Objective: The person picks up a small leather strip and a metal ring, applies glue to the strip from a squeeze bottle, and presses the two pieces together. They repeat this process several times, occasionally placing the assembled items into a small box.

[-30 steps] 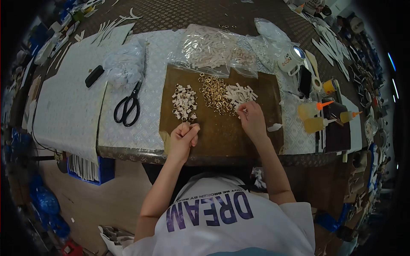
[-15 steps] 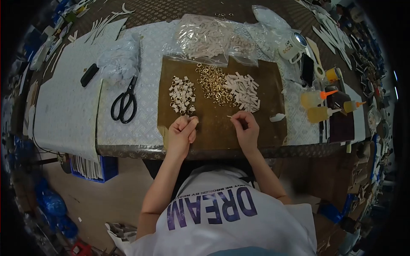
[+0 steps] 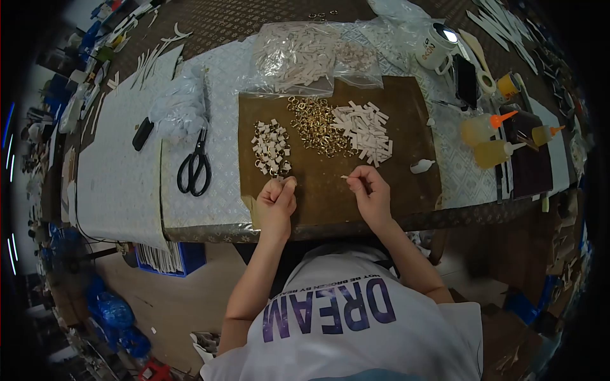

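Observation:
My left hand point(image 3: 277, 202) is closed, thumb against curled fingers, just below a pile of white tabs on gold rings point(image 3: 271, 148). Whatever lies inside those fingers is hidden. Between the thumb and forefinger of my right hand point(image 3: 371, 195) is pinched a small white strip point(image 3: 344, 177), its tip pointing left. Loose gold metal rings point(image 3: 316, 127) are heaped beyond the hands, touching a pile of flat white strips point(image 3: 367, 132) on their right. All three piles lie on a brown mat point(image 3: 400, 184).
Plastic bags of white pieces point(image 3: 295, 57) lie at the mat's far edge. Black scissors point(image 3: 194, 170) and a black case point(image 3: 143, 134) are at left. To the right stand a white mug point(image 3: 434, 51), a phone point(image 3: 466, 82) and glue bottles point(image 3: 492, 154). A small white bottle point(image 3: 420, 166) lies on the mat.
The whole view has shifted and tilted slightly as the head moved. Both hands keep nearly the same pose and place over the mat, the right still pinching the strip.

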Demonstrator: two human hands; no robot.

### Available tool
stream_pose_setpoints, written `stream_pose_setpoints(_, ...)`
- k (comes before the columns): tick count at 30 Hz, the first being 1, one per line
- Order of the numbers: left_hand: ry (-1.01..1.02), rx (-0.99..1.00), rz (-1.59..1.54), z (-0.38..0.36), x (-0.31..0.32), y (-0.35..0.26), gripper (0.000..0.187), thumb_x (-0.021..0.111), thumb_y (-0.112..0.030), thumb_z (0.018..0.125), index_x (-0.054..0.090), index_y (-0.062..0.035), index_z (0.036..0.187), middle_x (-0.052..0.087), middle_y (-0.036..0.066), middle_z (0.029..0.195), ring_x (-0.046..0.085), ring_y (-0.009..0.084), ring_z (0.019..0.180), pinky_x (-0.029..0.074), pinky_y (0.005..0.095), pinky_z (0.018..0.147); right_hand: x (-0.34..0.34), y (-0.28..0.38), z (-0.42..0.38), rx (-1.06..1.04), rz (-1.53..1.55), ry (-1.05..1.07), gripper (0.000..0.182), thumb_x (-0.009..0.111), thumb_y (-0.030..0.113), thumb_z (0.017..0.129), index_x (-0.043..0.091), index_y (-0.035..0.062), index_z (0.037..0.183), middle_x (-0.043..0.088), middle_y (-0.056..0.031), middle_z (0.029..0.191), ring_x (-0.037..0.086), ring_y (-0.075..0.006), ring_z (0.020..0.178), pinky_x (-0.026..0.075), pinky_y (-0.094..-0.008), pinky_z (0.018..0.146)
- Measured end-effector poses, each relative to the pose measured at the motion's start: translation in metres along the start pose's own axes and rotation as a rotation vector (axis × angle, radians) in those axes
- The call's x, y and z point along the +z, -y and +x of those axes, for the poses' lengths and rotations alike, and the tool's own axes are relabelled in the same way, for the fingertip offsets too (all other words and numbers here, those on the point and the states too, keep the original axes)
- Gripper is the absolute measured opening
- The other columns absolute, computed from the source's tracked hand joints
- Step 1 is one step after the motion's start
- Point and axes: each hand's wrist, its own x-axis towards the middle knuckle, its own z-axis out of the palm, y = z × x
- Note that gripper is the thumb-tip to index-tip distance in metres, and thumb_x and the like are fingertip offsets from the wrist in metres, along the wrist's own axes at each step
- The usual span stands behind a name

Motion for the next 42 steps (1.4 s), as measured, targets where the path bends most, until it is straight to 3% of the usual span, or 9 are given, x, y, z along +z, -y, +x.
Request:
stream_pose_setpoints(3, -0.019, 0.043, 0.178, -0.012, 0.016, -0.001, 0.029, 0.058, 0.000, 0.088, 0.041, -0.0104, 0.068, 0.064, 0.010, 0.091, 0.040, 0.0040, 0.049, 0.030, 0.0185, 0.044, 0.002, 0.020, -0.002, -0.227, -0.147, 0.053, 0.008, 0.064, 0.002, 0.083, 0.059, 0.0025, 0.090, 0.058, -0.0039, 0.080, 0.056, -0.0088, 0.066, 0.045, -0.0214, 0.058)
stream_pose_setpoints(6, 0.050, 0.115, 0.322, -0.029, 0.026, -0.003, 0.011, 0.062, 0.003, 0.085, 0.054, -0.0044, 0.083, 0.064, 0.008, 0.096, 0.053, 0.0052, 0.068, 0.042, 0.0185, 0.059, 0.003, 0.034, -0.011, -0.144, -0.087, 0.176, 0.008, 0.065, 0.000, 0.081, 0.063, 0.0021, 0.089, 0.059, -0.0049, 0.086, 0.058, -0.0103, 0.071, 0.047, -0.0217, 0.061)
stream_pose_setpoints(9, 0.076, 0.263, 0.454, -0.041, 0.023, -0.002, 0.014, 0.064, 0.005, 0.082, 0.060, -0.0015, 0.094, 0.064, 0.008, 0.098, 0.059, 0.0095, 0.082, 0.048, 0.0214, 0.073, 0.009, 0.041, -0.017, -0.062, 0.016, 0.246, 0.010, 0.065, -0.001, 0.081, 0.064, 0.0012, 0.091, 0.059, -0.0049, 0.087, 0.060, -0.0103, 0.075, 0.048, -0.0218, 0.063)
stream_pose_setpoints(22, 0.110, 0.149, 0.465, -0.048, 0.011, -0.009, 0.014, 0.067, 0.008, 0.078, 0.064, 0.0010, 0.090, 0.066, 0.006, 0.089, 0.061, 0.0108, 0.081, 0.049, 0.0226, 0.076, 0.018, 0.038, -0.015, -0.128, 0.033, 0.395, 0.009, 0.067, 0.005, 0.082, 0.064, 0.0019, 0.090, 0.060, -0.0038, 0.086, 0.060, -0.0111, 0.076, 0.049, -0.0246, 0.062)
stream_pose_setpoints(27, 0.175, -0.131, 0.377, -0.035, 0.001, -0.023, 0.009, 0.065, 0.003, 0.082, 0.065, -0.0001, 0.090, 0.066, 0.005, 0.088, 0.060, 0.0097, 0.079, 0.048, 0.0214, 0.074, 0.022, 0.030, -0.019, 0.316, 0.406, 0.494, 0.010, 0.060, 0.006, 0.089, 0.063, -0.0026, 0.094, 0.060, -0.0047, 0.090, 0.060, -0.0106, 0.077, 0.049, -0.0228, 0.071)
stream_pose_setpoints(28, 0.162, -0.065, 0.438, -0.028, -0.003, -0.023, 0.010, 0.065, 0.001, 0.083, 0.065, 0.0001, 0.092, 0.066, 0.004, 0.088, 0.060, 0.0088, 0.079, 0.048, 0.0211, 0.074, 0.023, 0.031, -0.020, 0.392, 0.450, 0.477, 0.012, 0.059, 0.006, 0.090, 0.063, -0.0029, 0.096, 0.060, -0.0046, 0.089, 0.060, -0.0105, 0.077, 0.049, -0.0227, 0.072)
stream_pose_setpoints(32, -0.013, 0.270, 0.724, 0.011, -0.004, -0.024, 0.009, 0.065, -0.003, 0.085, 0.065, 0.0017, 0.093, 0.065, 0.003, 0.088, 0.058, 0.0072, 0.080, 0.046, 0.0208, 0.076, 0.018, 0.021, -0.013, 0.139, 0.333, 0.268, 0.018, 0.057, 0.004, 0.090, 0.062, -0.0018, 0.107, 0.061, -0.0051, 0.093, 0.061, -0.0102, 0.078, 0.050, -0.0228, 0.074)
stream_pose_setpoints(36, -0.081, 0.628, 1.308, 0.030, 0.013, -0.025, 0.011, 0.064, -0.005, 0.082, 0.067, -0.0054, 0.093, 0.064, 0.007, 0.094, 0.059, 0.0209, 0.085, 0.048, 0.0305, 0.077, -0.003, 0.023, -0.008, 0.290, 0.448, 0.104, 0.019, 0.059, 0.006, 0.089, 0.061, -0.0018, 0.107, 0.063, -0.0046, 0.086, 0.061, -0.0107, 0.078, 0.052, -0.0239, 0.075)
stream_pose_setpoints(42, 0.210, 0.743, 1.414, 0.054, 0.054, 0.004, 0.014, 0.067, -0.008, 0.078, 0.066, -0.0058, 0.091, 0.060, 0.011, 0.090, 0.058, 0.0296, 0.085, 0.047, 0.0378, 0.074, -0.026, 0.018, -0.005, 0.354, 0.503, 0.084, 0.016, 0.060, 0.009, 0.090, 0.061, -0.0022, 0.101, 0.064, -0.0050, 0.086, 0.061, -0.0102, 0.077, 0.052, -0.0245, 0.073)
